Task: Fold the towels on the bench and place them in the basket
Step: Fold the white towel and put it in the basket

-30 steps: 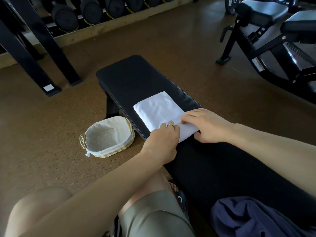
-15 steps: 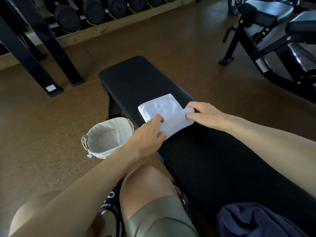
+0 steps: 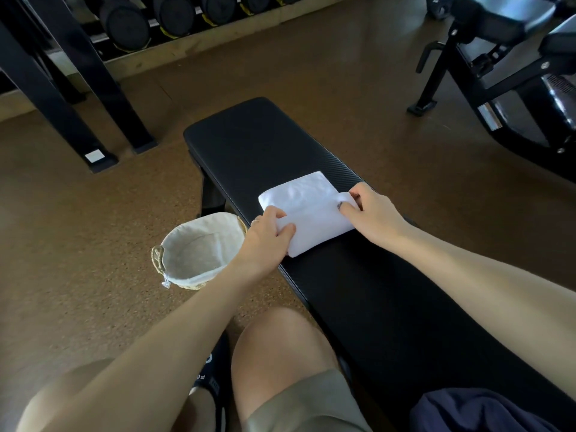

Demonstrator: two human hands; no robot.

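Both hands, left (image 3: 268, 235) and right (image 3: 371, 213), pinch the white towel (image 3: 307, 210) on the bench (image 3: 265, 141).

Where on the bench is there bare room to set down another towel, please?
The bench is bare beyond the white towel, toward its far end, and between the towel and the dark blue cloth. It is crowded where the left hand and right hand grip the towel.

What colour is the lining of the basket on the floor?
Pale grey-beige cloth lining inside the woven straw basket, in the head view.
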